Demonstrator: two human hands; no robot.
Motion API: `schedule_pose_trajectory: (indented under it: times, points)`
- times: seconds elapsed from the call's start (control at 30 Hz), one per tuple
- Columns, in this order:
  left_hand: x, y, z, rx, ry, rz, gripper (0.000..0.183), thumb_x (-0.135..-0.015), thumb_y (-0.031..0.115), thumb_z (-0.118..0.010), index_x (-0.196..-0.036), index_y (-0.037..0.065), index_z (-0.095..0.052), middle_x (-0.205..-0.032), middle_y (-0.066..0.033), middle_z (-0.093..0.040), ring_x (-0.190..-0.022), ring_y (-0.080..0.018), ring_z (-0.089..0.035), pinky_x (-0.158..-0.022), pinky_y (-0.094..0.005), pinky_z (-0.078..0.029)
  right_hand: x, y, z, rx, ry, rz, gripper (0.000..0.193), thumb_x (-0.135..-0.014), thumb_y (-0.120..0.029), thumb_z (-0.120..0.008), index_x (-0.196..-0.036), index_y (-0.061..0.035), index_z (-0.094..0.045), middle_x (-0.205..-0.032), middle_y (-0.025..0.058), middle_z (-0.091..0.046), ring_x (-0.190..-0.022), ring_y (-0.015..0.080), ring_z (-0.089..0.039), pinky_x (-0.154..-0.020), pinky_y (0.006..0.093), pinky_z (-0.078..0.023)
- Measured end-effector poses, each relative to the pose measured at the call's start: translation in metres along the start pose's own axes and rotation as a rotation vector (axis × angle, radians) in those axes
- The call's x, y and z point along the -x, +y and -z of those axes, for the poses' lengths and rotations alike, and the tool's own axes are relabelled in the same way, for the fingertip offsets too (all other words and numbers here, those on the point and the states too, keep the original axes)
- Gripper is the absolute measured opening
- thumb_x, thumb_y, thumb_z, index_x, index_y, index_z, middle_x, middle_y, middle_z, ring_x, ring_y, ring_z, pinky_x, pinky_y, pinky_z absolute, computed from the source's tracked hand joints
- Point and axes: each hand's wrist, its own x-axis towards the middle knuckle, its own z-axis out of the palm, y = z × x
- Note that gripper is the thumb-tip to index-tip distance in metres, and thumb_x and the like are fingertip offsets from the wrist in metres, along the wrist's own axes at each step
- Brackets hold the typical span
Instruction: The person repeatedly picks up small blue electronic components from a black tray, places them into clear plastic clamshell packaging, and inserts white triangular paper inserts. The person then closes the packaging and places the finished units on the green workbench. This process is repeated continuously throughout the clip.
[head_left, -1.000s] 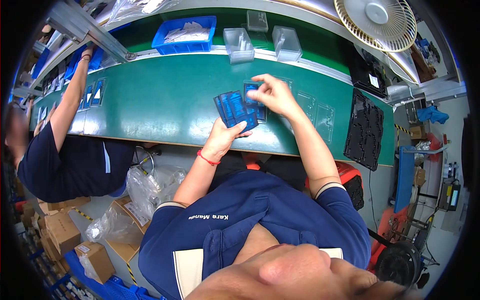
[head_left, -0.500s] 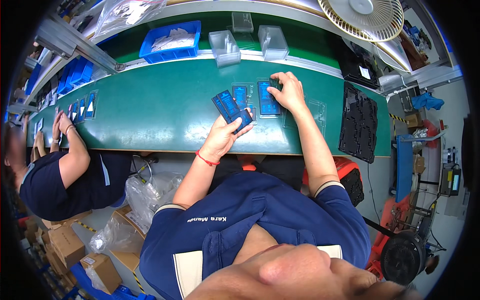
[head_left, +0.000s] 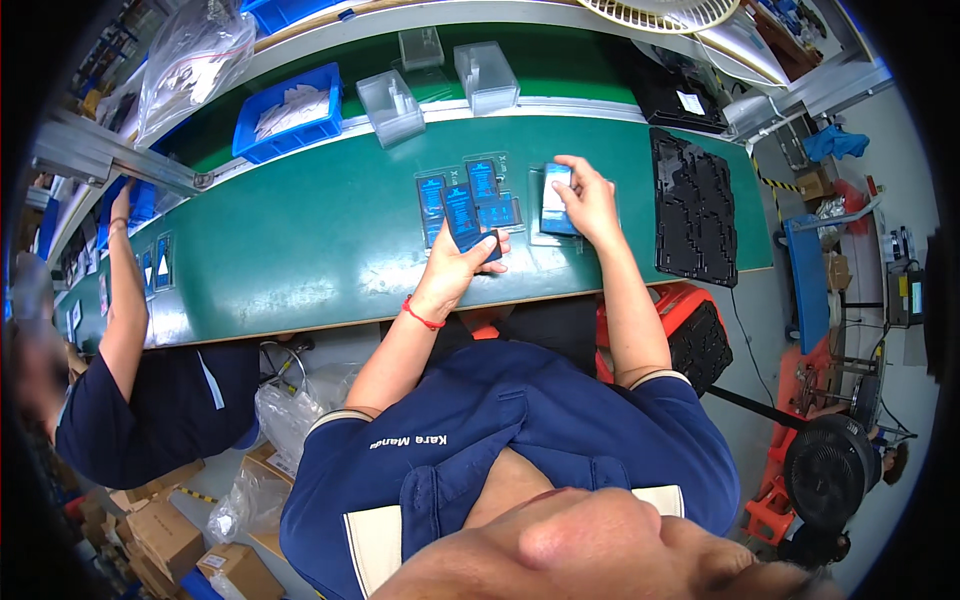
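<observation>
My left hand (head_left: 457, 268) holds a few flat black batteries (head_left: 461, 212) with blue printing, fanned out, the thumb pressing on top. At the right, my right hand (head_left: 592, 208) grips another flat battery (head_left: 558, 207) from above with thumb and fingers; light glares off its upper end. This battery is over a clear plastic tray (head_left: 545, 238); whether it rests fully inside, I cannot tell. Beyond my left hand, one battery (head_left: 431, 196) lies in a clear tray, partly hidden by the held ones. Beside it lies another battery (head_left: 482, 180) in a clear tray.
A black moulded tray (head_left: 693, 210) lies at the bench's right end. Along the back stand clear plastic boxes (head_left: 488, 80) and a blue bin (head_left: 288, 115) of white pieces. At the left, a co-worker's arm (head_left: 125, 290) reaches toward blue bins. A fan (head_left: 828, 470) stands right.
My right hand has moved from the middle tray to the right-hand tray and now holds a battery there. Fewer batteries show in my left hand. The view has shifted; the co-worker's arm now reaches farther up.
</observation>
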Motion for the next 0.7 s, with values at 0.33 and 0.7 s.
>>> schedule_pose_trajectory:
  times: [0.33, 0.7]
  points:
    - [-0.021, -0.013, -0.028, -0.115, -0.124, -0.034, 0.057, -0.092, -0.002, -0.057, -0.142, 0.009, -0.030, -0.120, -0.0145, -0.058, -0.101, -0.0206, -0.064, -0.071, -0.0300, -0.062, 0.042, -0.033, -0.016, -0.465, 0.012, 0.143, 0.039, -0.083, -0.017, -0.073, -0.118, -0.0034, -0.059, -0.085, 0.0038, -0.063, -0.077, 0.0145, -0.058, -0.073, 0.0318, -0.048]
    - [-0.038, -0.010, -0.040, -1.727, 0.126, -0.405, 0.073, -0.084, 0.052, -0.064, -0.147, 0.023, -0.041, -0.153, -0.0245, -0.026, -0.142, -0.0477, -0.018, -0.107, -0.0715, -0.013, 0.042, 0.059, 0.033, 0.177, 0.141, 0.104, 0.039, -0.080, -0.014, -0.071, -0.118, -0.0113, -0.063, -0.090, 0.0085, -0.059, -0.084, 0.0231, -0.057, -0.079, 0.0369, -0.043]
